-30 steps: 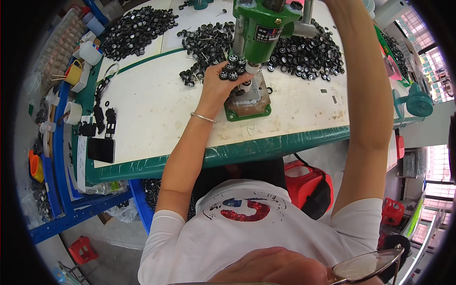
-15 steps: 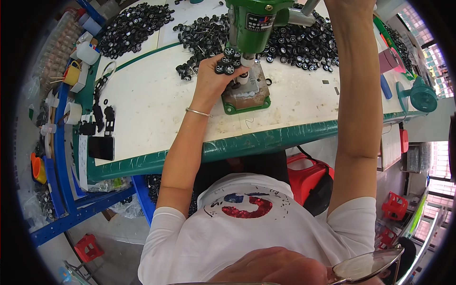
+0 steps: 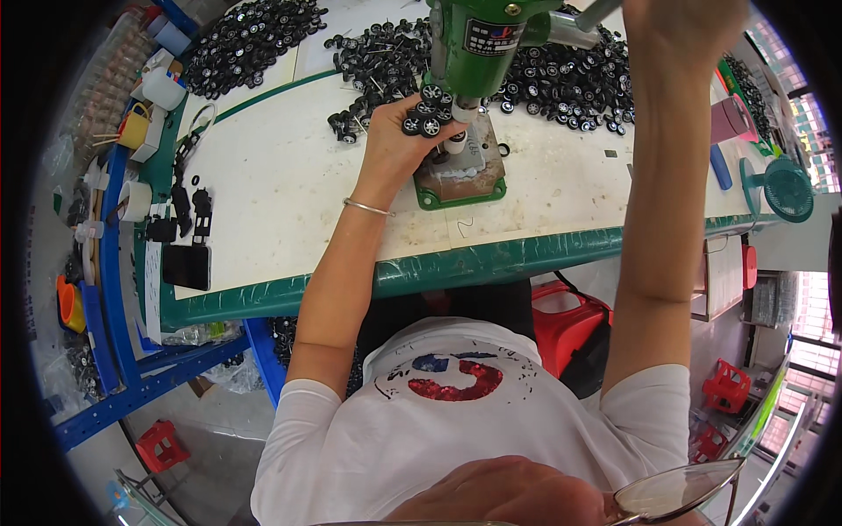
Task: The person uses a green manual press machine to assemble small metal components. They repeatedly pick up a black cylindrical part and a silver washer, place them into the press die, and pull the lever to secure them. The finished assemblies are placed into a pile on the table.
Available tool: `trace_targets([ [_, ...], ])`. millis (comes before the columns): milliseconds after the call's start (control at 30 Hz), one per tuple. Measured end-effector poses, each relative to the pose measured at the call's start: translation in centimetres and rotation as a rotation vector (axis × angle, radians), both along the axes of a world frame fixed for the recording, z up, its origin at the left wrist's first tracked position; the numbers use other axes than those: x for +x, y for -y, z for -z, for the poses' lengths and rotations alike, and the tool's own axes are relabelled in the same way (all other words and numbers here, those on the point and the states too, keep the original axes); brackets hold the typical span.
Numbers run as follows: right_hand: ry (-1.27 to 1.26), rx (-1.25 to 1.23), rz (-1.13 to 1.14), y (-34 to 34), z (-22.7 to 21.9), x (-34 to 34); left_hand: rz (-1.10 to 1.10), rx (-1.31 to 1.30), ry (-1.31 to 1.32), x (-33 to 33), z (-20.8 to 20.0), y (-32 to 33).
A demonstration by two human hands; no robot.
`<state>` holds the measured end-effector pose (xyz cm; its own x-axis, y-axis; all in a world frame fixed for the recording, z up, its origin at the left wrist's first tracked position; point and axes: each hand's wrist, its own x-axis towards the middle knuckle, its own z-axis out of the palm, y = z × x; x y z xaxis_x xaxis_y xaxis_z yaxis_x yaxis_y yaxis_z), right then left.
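My left hand [image 3: 395, 145] is closed round a cluster of small black toy wheels [image 3: 429, 111] with silvery hubs. Its fingertips reach under the ram of a green hand press [image 3: 478, 61], just beside the white tip and the small white post below. What sits between tip and post is mostly hidden by the fingers. The press stands on a square metal base plate [image 3: 460, 180]. At the top edge, my right hand [image 3: 688, 31] is raised near the press's metal lever [image 3: 601, 12]. Its fingers are blurred and cut off, so their grip does not show.
Behind the press lie heaps of black wheels [image 3: 561, 83], some on thin axles [image 3: 373, 83]. A phone [image 3: 187, 266] and black plastic parts [image 3: 202, 215] lie at the left. A small green fan [image 3: 787, 188] stands at the right table edge. A red stool [image 3: 561, 324] is below.
My right hand has shifted slightly right at the top edge. The left hand still holds the wheels at the press. The whole view has shifted a little.
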<state>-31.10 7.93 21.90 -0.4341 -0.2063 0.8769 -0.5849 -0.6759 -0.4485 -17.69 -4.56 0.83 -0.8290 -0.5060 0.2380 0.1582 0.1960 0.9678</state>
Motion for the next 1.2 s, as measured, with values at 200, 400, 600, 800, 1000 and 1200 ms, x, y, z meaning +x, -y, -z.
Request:
trace_targets([
  [200,-0.073,-0.209,0.153,-1.4,1.8,2.3,-0.018,0.068,0.050,0.1,-0.8,-0.9],
  [400,0.019,-0.196,-0.011,-1.4,1.6,1.6,0.060,0.211,0.113,0.2,-0.6,-0.7],
  [600,0.371,0.032,-0.596,-0.2,0.9,-8.1,0.111,0.263,0.112,-0.6,-0.2,-0.8],
  [800,0.521,0.260,-0.088,3.9,-0.7,-5.6,0.151,0.621,-0.003,0.9,-0.1,0.2],
  [1000,0.633,0.272,-0.272,3.8,0.3,-8.4,0.058,1.040,-0.182,5.1,-0.6,2.9],
  [1200,0.429,0.365,-0.462,1.8,2.7,-7.4,-0.115,0.941,-0.058,14.5,0.4,5.4],
])
